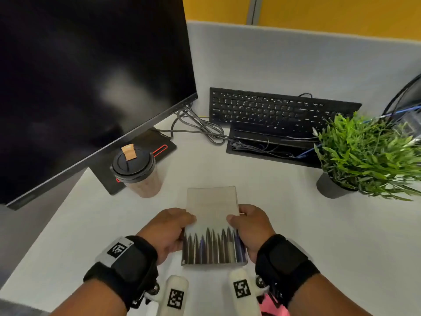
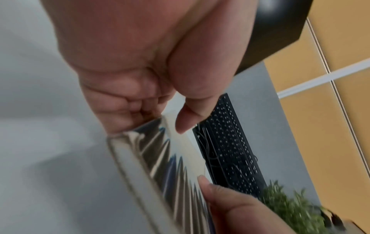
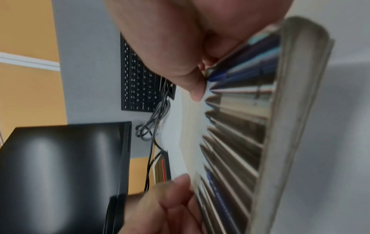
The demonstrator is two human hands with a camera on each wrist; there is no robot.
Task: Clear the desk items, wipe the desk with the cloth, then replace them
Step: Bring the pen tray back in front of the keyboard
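White desk (image 1: 296,224), grey partition (image 1: 296,60) – both hands' fingers pinching book (image 1: 213,206).

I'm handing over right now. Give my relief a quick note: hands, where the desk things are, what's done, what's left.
Left hand and right hand: both have a grip on the book, one on each side, near the desk's front edge.
Coffee cup stands by the monitor base; plant at right; keyboard leans against the partition at the back.
Done: cannot tell whether wiping has happened.
Left: cloth not in view; cup and plant are on the desk.
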